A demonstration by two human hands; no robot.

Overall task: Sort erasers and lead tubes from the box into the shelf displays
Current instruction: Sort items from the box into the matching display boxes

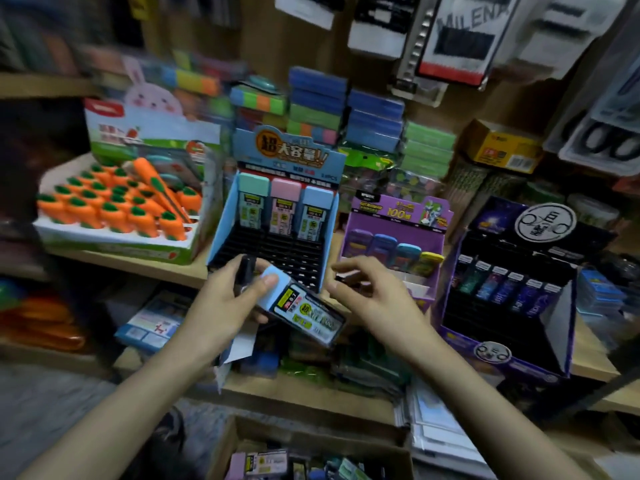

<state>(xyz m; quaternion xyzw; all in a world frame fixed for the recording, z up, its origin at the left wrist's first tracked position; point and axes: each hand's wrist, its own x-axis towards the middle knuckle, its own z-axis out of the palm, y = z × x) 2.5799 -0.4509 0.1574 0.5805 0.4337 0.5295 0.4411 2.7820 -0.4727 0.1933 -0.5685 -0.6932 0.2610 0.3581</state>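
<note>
Currently: wooden shelf [156, 268] carries several displays. Blue display [221, 230] sits mid-shelf; its black slotted tray is mostly vacant, with three standing tubes [284, 209] in the back row. Cardboard box [223, 443] lies below at frame bottom, more stock inside.

Risk, judged: the slots look narrow and the held lead tube [304, 306] lies tilted, cap toward the display. Lowered at that angle it could catch a divider or knock the back row over.

Position: lead tube is just in front of the display's lower edge, not yet in any slot. Left grip [232, 299] is clamped on it, thumb [270, 281] on the blue cap, body sticking out rightward. Right grip [370, 292] hovers just beside the tube's far end, fingers curled; whether it pinches anything I cannot tell, too blurred.
</note>
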